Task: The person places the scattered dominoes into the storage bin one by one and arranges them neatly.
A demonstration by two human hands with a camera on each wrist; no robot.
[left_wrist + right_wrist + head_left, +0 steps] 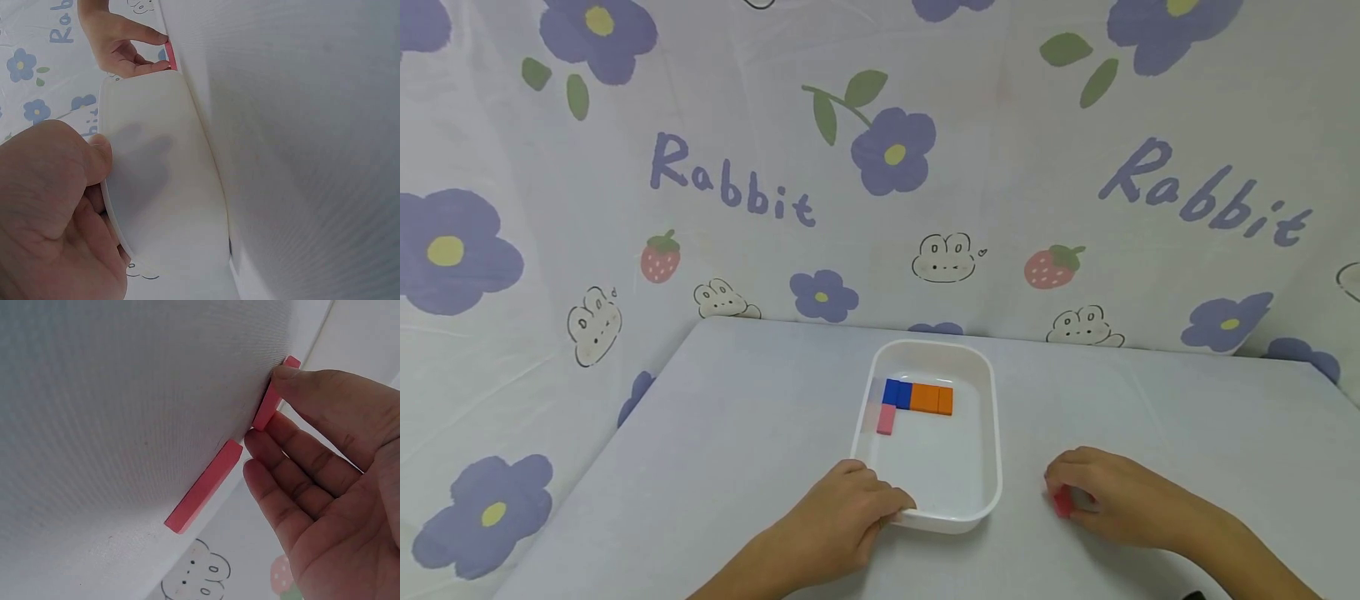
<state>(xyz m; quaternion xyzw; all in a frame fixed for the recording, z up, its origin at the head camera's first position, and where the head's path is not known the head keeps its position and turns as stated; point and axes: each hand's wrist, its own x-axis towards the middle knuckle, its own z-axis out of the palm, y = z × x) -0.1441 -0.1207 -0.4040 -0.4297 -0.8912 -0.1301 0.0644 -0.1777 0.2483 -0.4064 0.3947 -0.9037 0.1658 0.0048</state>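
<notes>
My left hand grips the near rim of a white tray, thumb over the edge at its left corner. Inside the tray, two blue blocks and two orange blocks form a row along the far left. One pink block lies just below the row's left end. To the right of the tray, my right hand pinches a deeper pink block between thumb and fingers, close to the table. Another pink block lies on the table beside those fingers, hidden by the hand in the head view.
A white cloth covers the table. Behind it hangs a curtain printed with flowers, rabbits and strawberries, which also closes off the left side. A small dark object shows at the bottom right edge.
</notes>
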